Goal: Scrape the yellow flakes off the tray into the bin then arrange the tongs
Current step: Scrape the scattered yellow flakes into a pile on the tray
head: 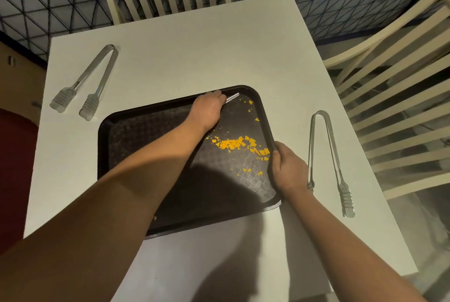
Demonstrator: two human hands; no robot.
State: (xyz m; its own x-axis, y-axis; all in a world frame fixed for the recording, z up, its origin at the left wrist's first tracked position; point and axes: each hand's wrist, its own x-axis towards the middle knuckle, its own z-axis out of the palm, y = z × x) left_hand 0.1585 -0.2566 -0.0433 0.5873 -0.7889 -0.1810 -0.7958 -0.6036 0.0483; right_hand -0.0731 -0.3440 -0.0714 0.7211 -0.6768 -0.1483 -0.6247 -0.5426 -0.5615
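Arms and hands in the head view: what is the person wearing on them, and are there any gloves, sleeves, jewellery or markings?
Both forearms are bare up to the frame edge, with no sleeves in view. The left hand and right hand wear no gloves. No watch, bracelet or ring shows on the parts in view, and no markings can be made out. The fingers of the left hand are mostly hidden from the camera, so rings there cannot be ruled out.
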